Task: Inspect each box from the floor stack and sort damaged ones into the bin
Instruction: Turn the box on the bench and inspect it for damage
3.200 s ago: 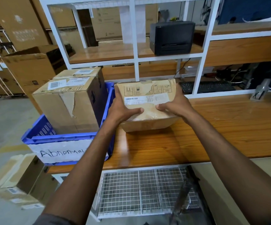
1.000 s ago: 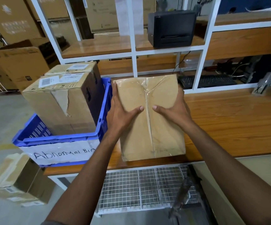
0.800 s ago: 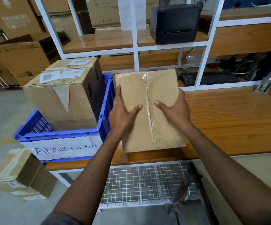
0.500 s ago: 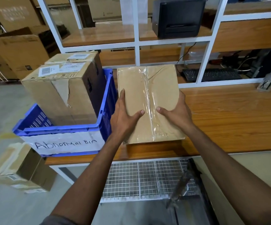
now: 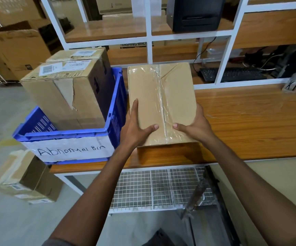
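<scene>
Box point(image 5: 175, 89) rests on the tabletop point(image 5: 250, 121) beside the blue bin point(image 5: 63, 134); my left hand point(image 5: 134, 128) and right hand point(image 5: 195, 126) grip its near corners, thumbs on top

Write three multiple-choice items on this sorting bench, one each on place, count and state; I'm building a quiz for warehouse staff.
1. Where is the box that the left hand and right hand hold, relative to the blue bin?
A) inside it
B) on the floor
C) over the wooden table, right of it
2. How many boxes stand in the bin?
A) two
B) none
C) four
3. The held box's top seam is:
A) gaping open
B) taped shut
C) cut away
1 C: it lies beside the bin's wall.
2 A: torn box in front, second box behind.
3 B: clear tape covers the seam.
</scene>
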Available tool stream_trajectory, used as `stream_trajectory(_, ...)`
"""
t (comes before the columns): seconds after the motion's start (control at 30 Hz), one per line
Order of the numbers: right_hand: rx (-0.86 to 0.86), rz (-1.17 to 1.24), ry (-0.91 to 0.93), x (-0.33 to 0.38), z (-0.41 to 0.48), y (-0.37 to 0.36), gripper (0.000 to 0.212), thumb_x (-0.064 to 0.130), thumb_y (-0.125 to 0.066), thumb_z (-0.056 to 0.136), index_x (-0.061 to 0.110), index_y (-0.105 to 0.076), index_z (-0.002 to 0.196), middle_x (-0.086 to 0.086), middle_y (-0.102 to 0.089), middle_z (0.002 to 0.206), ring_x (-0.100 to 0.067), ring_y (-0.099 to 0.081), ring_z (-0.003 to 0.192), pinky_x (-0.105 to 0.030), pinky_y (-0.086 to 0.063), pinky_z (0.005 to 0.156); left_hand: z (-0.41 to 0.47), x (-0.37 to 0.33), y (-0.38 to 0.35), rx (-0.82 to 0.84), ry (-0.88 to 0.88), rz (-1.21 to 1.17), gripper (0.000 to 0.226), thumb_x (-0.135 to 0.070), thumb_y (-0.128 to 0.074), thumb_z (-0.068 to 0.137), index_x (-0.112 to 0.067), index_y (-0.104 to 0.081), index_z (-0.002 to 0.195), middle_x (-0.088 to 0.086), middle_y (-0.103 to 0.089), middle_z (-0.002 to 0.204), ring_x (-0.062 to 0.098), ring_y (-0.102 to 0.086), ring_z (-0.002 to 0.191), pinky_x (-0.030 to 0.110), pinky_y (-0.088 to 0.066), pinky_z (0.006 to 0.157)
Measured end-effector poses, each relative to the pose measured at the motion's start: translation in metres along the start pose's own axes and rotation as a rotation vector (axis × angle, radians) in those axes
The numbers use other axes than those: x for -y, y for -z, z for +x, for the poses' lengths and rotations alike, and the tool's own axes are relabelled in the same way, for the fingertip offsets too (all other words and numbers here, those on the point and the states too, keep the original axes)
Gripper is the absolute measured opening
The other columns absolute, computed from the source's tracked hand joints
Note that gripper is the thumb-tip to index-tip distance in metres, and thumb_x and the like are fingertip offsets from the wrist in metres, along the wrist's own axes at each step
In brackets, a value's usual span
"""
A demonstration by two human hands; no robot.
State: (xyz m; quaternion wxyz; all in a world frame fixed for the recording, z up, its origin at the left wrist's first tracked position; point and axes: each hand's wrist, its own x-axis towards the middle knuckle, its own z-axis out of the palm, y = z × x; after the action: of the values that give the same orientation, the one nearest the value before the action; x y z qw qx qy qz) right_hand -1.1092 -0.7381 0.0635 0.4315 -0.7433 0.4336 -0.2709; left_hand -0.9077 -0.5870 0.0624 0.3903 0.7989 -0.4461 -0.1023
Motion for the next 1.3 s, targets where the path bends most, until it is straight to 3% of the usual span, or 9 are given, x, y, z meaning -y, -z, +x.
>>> stream_trajectory(0.13,-0.051,-0.012,-0.004,0.004,0.002,-0.005,0.11,0.05,-0.093,0.072,0.03,-0.026,0.157,0.004,-0.056,0.145,-0.022,-0.054,0.128,-0.038,-0.047,0.1,0.004,-0.002,-0.003,-0.01,0.021,0.001,0.112,-0.064,-0.076,0.086,-0.042,-0.001,0.166,0.0,-0.018,0.173,0.03,-0.038,0.149,0.053,-0.044,0.109)
stream_trajectory(0.33,0.056,0.066,-0.022,0.0,0.001,0.001,0.116,0.043,-0.095,0.072,0.035,-0.02,0.16,0.015,-0.048,0.14,-0.017,-0.048,0.131,-0.04,-0.044,0.107,0.004,0.004,0.006,0.169,0.033,-0.034,0.119,-0.062,-0.082,0.08,-0.044,0.0,0.165,0.006,-0.016,0.17,0.032,-0.038,0.148,0.054,-0.044,0.112)
stream_trajectory(0.53,-0.069,0.033,-0.021,-0.002,-0.004,-0.008,0.104,0.049,-0.093,0.074,0.03,-0.031,0.156,0.006,-0.058,0.142,-0.017,-0.054,0.124,-0.039,-0.049,0.101,-0.001,0.006,-0.004,0.066,0.026,-0.047,0.101,-0.061,-0.076,0.087,-0.039,-0.015,0.165,0.004,-0.026,0.168,0.028,-0.043,0.145,0.049,-0.048,0.106)
stream_trajectory(0.63,-0.023,0.034,-0.035,-0.002,0.0,-0.006,0.106,0.055,-0.091,0.072,0.031,-0.03,0.156,0.008,-0.056,0.143,-0.015,-0.052,0.124,-0.038,-0.049,0.099,0.001,0.006,-0.005,0.092,0.065,-0.035,0.102,-0.067,-0.075,0.085,-0.041,-0.016,0.164,0.006,-0.022,0.167,0.032,-0.044,0.143,0.053,-0.05,0.106)
stream_trajectory(0.73,0.029,0.067,-0.052,-0.005,0.0,-0.004,0.116,0.055,-0.095,0.063,0.033,-0.029,0.156,0.014,-0.053,0.138,-0.018,-0.052,0.129,-0.046,-0.049,0.106,0.001,0.012,-0.005,0.126,0.066,-0.029,0.105,-0.073,-0.075,0.081,-0.042,-0.017,0.163,0.006,-0.022,0.168,0.032,-0.043,0.143,0.054,-0.05,0.109)
stream_trajectory(0.93,-0.034,0.084,-0.07,-0.003,-0.001,-0.01,0.111,0.056,-0.094,0.067,0.031,-0.031,0.155,0.013,-0.056,0.13,-0.019,-0.058,0.123,-0.047,-0.055,0.102,0.004,0.01,-0.013,0.06,0.099,-0.063,0.095,-0.069,-0.073,0.085,-0.037,-0.029,0.162,0.006,-0.028,0.166,0.031,-0.045,0.143,0.049,-0.05,0.105)
stream_trajectory(1.07,0.004,0.069,-0.051,-0.003,-0.01,-0.006,0.117,0.053,-0.095,0.067,0.03,-0.027,0.158,0.013,-0.055,0.133,-0.019,-0.055,0.129,-0.043,-0.053,0.103,0.002,0.016,-0.009,0.101,0.039,-0.003,0.104,-0.07,-0.08,0.077,-0.034,-0.031,0.162,0.008,-0.034,0.163,0.028,-0.046,0.141,0.042,-0.048,0.102)
stream_trajectory(1.2,-0.047,-0.034,-0.018,-0.004,-0.023,-0.009,0.121,0.058,-0.093,0.067,0.033,-0.024,0.162,0.003,-0.044,0.161,-0.026,-0.044,0.144,-0.049,-0.046,0.113,-0.005,0.015,-0.007,-0.023,0.005,0.028,0.094,-0.07,-0.078,0.078,-0.03,-0.043,0.157,0.003,-0.05,0.155,0.023,-0.054,0.136,0.037,-0.047,0.099)
stream_trajectory(1.3,-0.139,-0.059,0.026,0.011,-0.027,-0.007,0.108,0.074,-0.084,0.068,0.038,-0.03,0.156,0.003,-0.051,0.155,-0.027,-0.053,0.137,-0.051,-0.05,0.108,-0.007,-0.005,0.001,-0.142,0.001,0.056,0.092,-0.08,-0.073,0.076,-0.03,-0.051,0.15,0.0,-0.058,0.148,0.019,-0.059,0.129,0.037,-0.049,0.094)
